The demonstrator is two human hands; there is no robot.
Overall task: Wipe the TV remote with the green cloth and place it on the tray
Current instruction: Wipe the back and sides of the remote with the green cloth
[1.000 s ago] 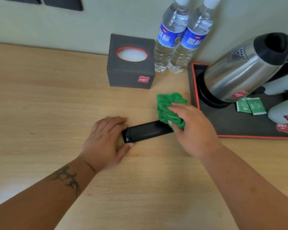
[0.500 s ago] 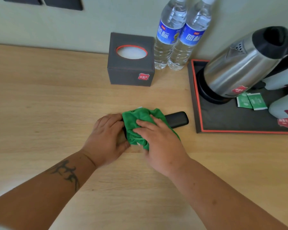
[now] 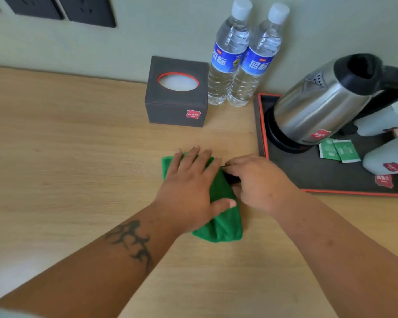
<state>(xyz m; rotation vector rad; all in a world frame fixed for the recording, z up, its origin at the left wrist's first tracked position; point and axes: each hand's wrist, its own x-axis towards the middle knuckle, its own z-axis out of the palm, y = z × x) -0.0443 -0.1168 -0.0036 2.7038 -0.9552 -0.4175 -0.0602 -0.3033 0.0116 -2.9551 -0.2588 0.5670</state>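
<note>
My left hand (image 3: 189, 187) now lies flat, fingers straight, on the green cloth (image 3: 218, 216), which half a second ago my right hand (image 3: 260, 182) was rubbing along the remote. The right hand has let go of the cloth and curls around the TV remote (image 3: 231, 176), only a dark sliver of it showing between the hands on the bench (image 3: 78, 157). Wiping looks finished; the tray (image 3: 319, 177), just beside, comes next.
</note>
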